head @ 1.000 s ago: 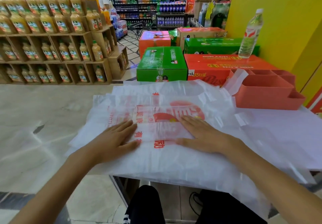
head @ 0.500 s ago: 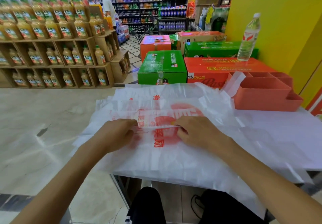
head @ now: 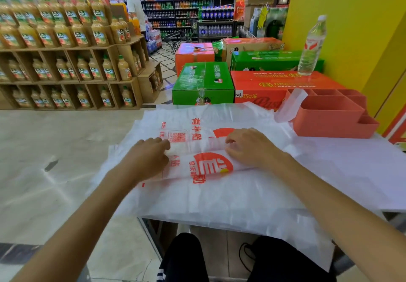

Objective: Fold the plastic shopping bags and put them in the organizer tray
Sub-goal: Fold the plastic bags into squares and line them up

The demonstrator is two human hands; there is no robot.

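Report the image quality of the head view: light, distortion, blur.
Head view: bright, even store light with no hard shadows; wide-angle bending curves the juice shelves and yellow wall; left hand, right hand and the print on the plastic bag are fairly sharp; far aisles look soft.

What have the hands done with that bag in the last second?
Both hands went from lying flat on the top bag to curling their fingers round its near edge, then carried that edge away from the person, turning it over into a fold. The left hand and right hand now grip the folded strip. The tray, the bottle and the bags underneath stayed put.
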